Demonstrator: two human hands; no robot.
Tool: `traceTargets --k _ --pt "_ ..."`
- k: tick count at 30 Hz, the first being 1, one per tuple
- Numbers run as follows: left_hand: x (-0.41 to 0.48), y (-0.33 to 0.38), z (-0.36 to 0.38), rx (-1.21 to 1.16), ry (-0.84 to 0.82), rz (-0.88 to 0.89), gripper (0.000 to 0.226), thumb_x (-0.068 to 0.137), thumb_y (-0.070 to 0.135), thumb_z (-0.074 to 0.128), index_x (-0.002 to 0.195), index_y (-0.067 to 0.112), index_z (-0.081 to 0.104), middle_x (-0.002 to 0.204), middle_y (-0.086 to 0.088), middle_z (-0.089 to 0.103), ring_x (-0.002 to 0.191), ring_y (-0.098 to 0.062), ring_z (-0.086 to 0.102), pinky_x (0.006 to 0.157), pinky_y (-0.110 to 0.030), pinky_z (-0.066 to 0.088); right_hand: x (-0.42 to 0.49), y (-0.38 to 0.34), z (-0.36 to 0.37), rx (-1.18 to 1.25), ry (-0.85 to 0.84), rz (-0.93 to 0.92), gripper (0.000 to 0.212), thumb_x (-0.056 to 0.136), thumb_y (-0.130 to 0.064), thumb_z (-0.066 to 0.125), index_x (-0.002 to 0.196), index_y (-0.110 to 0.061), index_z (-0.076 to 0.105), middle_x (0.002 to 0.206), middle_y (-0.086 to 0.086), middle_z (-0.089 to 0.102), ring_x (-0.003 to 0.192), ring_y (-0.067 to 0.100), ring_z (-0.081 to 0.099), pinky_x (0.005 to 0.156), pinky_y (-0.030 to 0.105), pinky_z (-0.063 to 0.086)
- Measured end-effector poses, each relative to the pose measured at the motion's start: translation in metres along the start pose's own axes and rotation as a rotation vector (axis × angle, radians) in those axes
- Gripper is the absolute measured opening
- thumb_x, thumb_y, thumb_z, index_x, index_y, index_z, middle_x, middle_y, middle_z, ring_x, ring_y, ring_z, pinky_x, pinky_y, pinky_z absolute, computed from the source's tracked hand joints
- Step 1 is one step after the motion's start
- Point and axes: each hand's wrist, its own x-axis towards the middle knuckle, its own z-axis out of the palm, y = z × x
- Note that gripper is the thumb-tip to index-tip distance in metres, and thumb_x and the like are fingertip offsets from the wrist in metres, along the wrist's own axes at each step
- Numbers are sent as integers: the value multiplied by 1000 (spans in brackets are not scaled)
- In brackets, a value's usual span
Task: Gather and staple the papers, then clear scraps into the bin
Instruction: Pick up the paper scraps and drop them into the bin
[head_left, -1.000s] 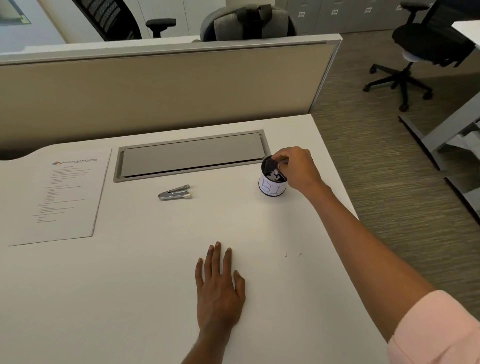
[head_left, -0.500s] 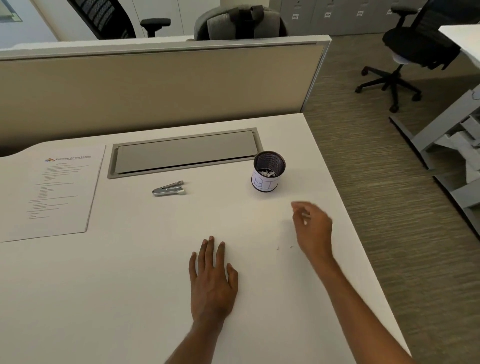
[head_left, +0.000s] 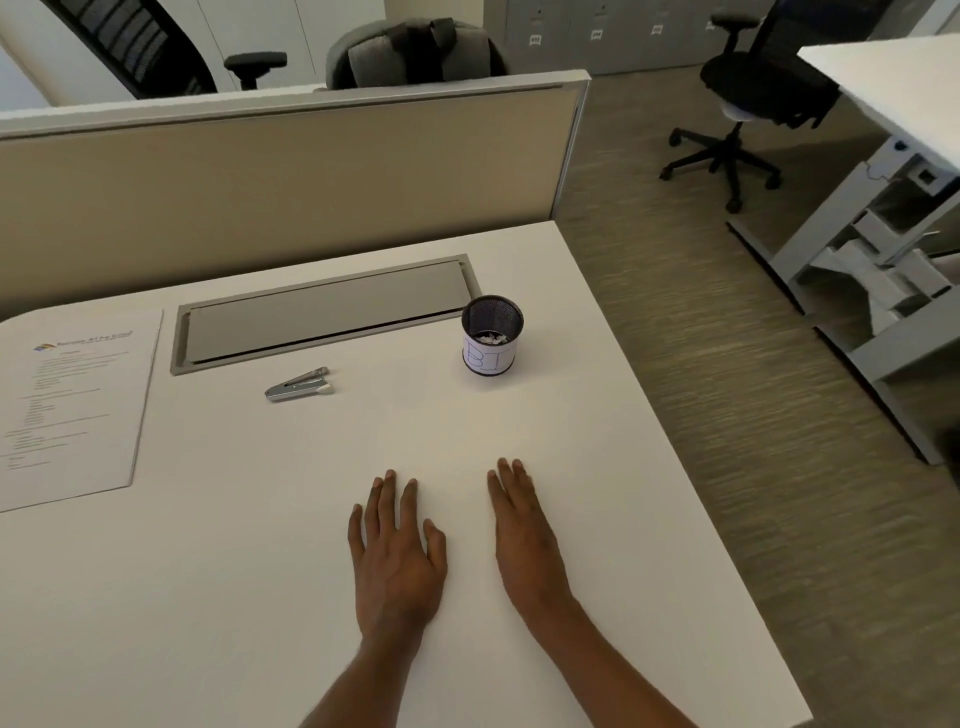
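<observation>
A small black mesh bin (head_left: 491, 335) with a white paper label stands on the white desk (head_left: 597, 395), and white paper scraps lie inside it. Left of it lies a silver stapler (head_left: 297, 386). A printed stack of papers (head_left: 72, 405) rests flat at the desk's left side. My left hand (head_left: 397, 553) lies flat on the desk with fingers spread, holding nothing. My right hand (head_left: 524, 535) lies flat beside it, fingers straight, also empty. Both hands are well in front of the bin and the stapler.
A grey cable-tray lid (head_left: 322, 312) is set into the desk behind the stapler. A beige partition (head_left: 280, 182) closes the back edge. The desk's right edge drops to carpet, where a black office chair (head_left: 748, 104) and another desk (head_left: 893, 88) stand.
My right hand left the bin's rim, drew back toward me and came down flat on the desk beside my left hand. The left hand stayed flat where it was.
</observation>
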Motion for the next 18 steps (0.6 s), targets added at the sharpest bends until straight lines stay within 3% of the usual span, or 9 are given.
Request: traceTargets --k 2,4,6,8,9,11,18 --pt "0 -1 1 -10 5 3 59 101 35 40 156 15 47 171 -9 38 161 -25 29 132 -50 18 -5 13 -3 16 29 -38 84 66 22 77 142 -7 57 150 9 58 144 20 45 121 11 21" --pt "0 -1 1 -11 1 1 59 100 35 41 156 16 47 171 -8 38 161 -25 29 132 -50 18 -5 30 -4 -30 133 -111 63 78 20 65 136 -4 63 144 11 63 140 16 45 121 6 9" --pt "1 -1 1 -14 -4 0 59 100 35 40 156 16 47 171 -8 37 162 -24 29 132 -50 18 -6 38 -12 -70 183 -195 44 88 7 51 125 -4 72 133 11 70 130 19 60 119 10 27" --pt "1 -2 1 -14 -5 1 59 101 36 38 156 16 48 172 -8 37 162 -25 28 132 -49 17 -6 45 -22 -72 173 -282 41 81 7 57 115 -3 76 119 10 75 113 24 73 102 24 55" --pt "1 -2 1 -12 -7 2 59 101 36 38 156 16 47 172 -8 36 162 -24 28 133 -49 17 -5 48 -26 -70 152 -302 41 75 12 64 112 -3 77 114 10 76 107 24 74 90 31 63" --pt "1 -1 2 -6 -12 0 59 102 36 37 157 16 47 172 -7 35 163 -23 26 133 -49 17 -3 55 -34 -75 91 -296 45 66 17 74 105 -5 75 106 5 73 98 22 72 73 32 64" --pt "1 -2 3 -6 -25 -8 60 101 36 37 157 16 47 173 -7 34 163 -23 26 133 -48 15 9 59 -40 -160 5 -244 40 60 21 66 86 -9 65 92 1 61 85 20 62 59 35 57"
